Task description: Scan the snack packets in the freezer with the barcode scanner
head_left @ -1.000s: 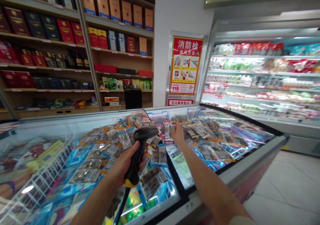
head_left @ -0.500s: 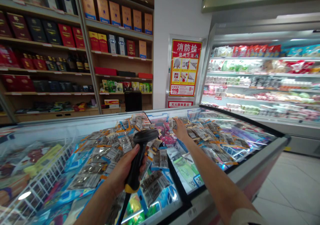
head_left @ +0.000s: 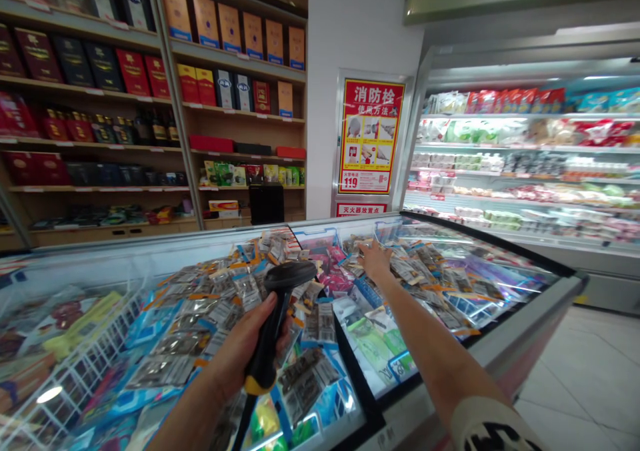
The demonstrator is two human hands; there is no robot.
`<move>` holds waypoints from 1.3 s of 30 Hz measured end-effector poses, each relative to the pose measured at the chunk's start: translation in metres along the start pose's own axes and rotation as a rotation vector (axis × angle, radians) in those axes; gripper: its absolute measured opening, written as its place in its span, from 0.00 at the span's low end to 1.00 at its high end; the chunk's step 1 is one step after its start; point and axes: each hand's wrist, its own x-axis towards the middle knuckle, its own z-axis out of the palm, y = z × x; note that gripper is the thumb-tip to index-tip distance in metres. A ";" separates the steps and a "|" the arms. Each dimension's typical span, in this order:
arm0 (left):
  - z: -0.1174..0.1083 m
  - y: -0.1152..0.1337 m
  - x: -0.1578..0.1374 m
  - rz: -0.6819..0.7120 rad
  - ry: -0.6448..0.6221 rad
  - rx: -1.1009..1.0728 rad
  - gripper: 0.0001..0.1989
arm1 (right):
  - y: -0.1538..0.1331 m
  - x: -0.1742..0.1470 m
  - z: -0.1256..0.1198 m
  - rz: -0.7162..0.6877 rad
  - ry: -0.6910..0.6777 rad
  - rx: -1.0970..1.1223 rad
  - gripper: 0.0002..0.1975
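My left hand (head_left: 255, 344) is wrapped around the handle of a black and yellow barcode scanner (head_left: 280, 304), whose cable runs down from the handle. The scanner's head points away over a heap of small clear snack packets (head_left: 185, 334) with orange and blue edges, piled on the freezer's left part. Across the dark divider, my right hand (head_left: 376, 261) reaches to the far side with fingers spread, over the left end of a second heap of similar packets (head_left: 425, 264). No packet shows in its grasp. Pink packages (head_left: 336, 279) lie just left of it.
The chest freezer (head_left: 525, 317) has glass covers and black frame edges. A white wire basket (head_left: 75, 351) stands at left among bagged goods. Shelves of boxed bottles (head_left: 145, 97) line the back, beside a red fire-hydrant sign (head_left: 373, 137). A lit refrigerated display (head_left: 525, 164) stands at right.
My right hand has moved right, away from the packet at its fingertips near the pink packages, and its fingers have spread. My left hand and the scanner have barely shifted.
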 end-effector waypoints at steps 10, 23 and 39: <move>-0.007 0.007 -0.003 0.063 0.029 -0.084 0.17 | -0.038 -0.018 -0.006 -0.173 0.061 0.253 0.14; -0.008 0.008 -0.002 0.093 0.069 -0.055 0.15 | -0.110 -0.023 0.018 0.011 -0.082 0.583 0.16; -0.003 0.003 -0.004 0.077 -0.019 -0.064 0.16 | -0.040 -0.008 -0.011 0.251 0.406 1.107 0.14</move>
